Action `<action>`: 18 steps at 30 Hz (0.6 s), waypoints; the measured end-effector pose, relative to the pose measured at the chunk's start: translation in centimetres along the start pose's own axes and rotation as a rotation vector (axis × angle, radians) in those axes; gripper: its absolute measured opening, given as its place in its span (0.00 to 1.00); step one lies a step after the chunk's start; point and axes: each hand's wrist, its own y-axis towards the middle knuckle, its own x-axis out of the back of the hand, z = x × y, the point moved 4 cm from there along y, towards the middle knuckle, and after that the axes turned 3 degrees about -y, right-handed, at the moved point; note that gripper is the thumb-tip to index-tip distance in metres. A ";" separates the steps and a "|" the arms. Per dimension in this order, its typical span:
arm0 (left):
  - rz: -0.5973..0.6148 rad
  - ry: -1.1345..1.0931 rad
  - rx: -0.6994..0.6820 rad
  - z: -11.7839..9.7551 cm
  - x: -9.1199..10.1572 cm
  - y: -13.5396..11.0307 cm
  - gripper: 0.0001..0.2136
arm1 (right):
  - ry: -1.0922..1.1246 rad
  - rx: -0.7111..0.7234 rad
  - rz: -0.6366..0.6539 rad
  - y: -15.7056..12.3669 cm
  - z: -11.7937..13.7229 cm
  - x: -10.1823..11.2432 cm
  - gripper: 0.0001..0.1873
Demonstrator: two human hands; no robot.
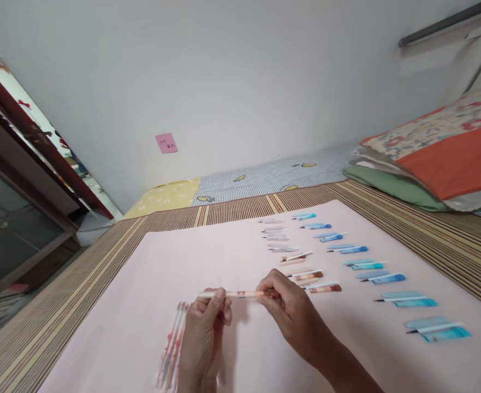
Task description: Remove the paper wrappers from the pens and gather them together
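A cream-coloured pen [244,294] with a brown end is held level above the pink sheet [183,262]. My left hand [207,322] is closed on its pale left end. The fingers of my right hand [289,316] pinch its brown right end. Beside my left wrist lie several red-and-white patterned pens [172,346] in a bundle. Just beyond my right hand are cream and brown pen parts [309,275] with thin refills. Further right, blue pen parts [437,330] lie in small groups, each with a white refill. Grey pen parts [275,237] lie at the back.
Under the sheet is a striped mat [80,273]. Folded bedding [449,153] is stacked at the back right. A white wall [244,82] with a pink note [166,143] stands behind. Glass-panelled furniture [15,218] is on the left.
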 end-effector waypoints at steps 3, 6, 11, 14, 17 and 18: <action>0.036 0.054 -0.019 -0.2 -0.2 -0.2 0.11 | -0.019 -0.044 0.025 -0.1 -0.5 0.0 0.10; 0.084 0.102 -0.047 -0.5 -0.6 -0.4 0.10 | -0.019 -0.137 0.071 -0.1 -1.1 0.1 0.15; 0.120 0.066 -0.036 -0.7 -0.8 -0.7 0.11 | 0.014 -0.208 0.158 -0.3 -1.4 -0.3 0.20; 0.129 0.039 -0.012 -0.6 -0.9 -0.7 0.13 | 0.072 -0.225 0.162 -0.3 -1.3 -0.9 0.21; 0.105 0.024 -0.025 -0.5 -0.9 -0.5 0.13 | 0.096 -0.234 0.135 -0.3 -0.9 -1.1 0.21; 0.094 0.018 -0.031 -0.5 -0.8 -0.5 0.13 | 0.091 -0.228 0.139 -0.2 -0.7 -1.1 0.20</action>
